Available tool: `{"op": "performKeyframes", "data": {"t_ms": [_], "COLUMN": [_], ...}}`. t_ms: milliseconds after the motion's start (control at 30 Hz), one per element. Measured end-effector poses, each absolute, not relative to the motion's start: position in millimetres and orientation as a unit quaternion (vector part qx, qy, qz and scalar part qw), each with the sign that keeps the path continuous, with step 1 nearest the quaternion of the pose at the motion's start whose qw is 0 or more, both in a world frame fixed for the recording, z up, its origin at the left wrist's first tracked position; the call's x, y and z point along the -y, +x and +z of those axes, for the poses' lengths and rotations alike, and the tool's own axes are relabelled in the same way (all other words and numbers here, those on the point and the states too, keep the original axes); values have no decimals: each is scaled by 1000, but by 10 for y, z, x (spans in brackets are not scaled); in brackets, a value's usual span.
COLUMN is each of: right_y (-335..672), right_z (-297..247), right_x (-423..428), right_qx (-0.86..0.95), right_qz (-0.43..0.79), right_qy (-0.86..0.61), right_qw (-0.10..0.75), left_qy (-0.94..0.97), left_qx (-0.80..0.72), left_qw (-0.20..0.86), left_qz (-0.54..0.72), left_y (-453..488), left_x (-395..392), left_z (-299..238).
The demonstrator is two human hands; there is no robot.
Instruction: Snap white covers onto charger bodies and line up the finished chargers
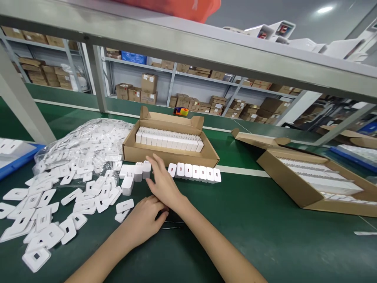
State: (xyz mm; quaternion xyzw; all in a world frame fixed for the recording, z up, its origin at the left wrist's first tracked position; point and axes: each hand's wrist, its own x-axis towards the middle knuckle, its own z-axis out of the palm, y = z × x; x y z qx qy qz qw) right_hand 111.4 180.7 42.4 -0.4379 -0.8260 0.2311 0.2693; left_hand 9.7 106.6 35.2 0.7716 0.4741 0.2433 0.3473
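Note:
My right hand (161,181) reaches forward over the green table, fingers stretched flat toward a small cluster of white plug adapters (136,173) in front of an open cardboard box (173,157). My left hand (144,220) lies on the table below it, fingers curled loosely, beside a thin dark tool (172,225) that is partly hidden under it. A neat row of white adapters (194,173) stands to the right of my right hand. The box holds a packed row of white adapters (169,140).
Several white flat plastic pieces (44,220) lie scattered at the left, with a clear bag of them (85,143) behind. A second open carton (318,182) sits at the right. A blue tray (14,157) lies far left. Shelves of cartons stand behind the frame.

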Motion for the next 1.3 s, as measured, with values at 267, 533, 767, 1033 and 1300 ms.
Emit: {"op": "performKeyframes", "data": {"t_ms": [267,533,767,1033,1300], "right_y": [892,1257,1116,1086,1101], "right_z": [573,799,608,332,193], "right_x": [-2070,-1712,-1355,-1188,-1169], "right_qx": [786,613,526,886,943], "right_qz": [295,576,721,277,73], "right_qy": [-485,-419,-336,-311,-308], "right_qw": [244,340,301,204,101], "left_qy": [695,528,428,380,430], "left_qx": [-501,-475,-458,-466,-424], "left_qw": [416,508,442,361,402], "left_qz": [305,487,642,713,688], "left_y": [110,67,-3,-137,-194], "left_x": [-1123,-1223,-1113,-1167,-1167], "left_z": [345,263,395,531,475]}}
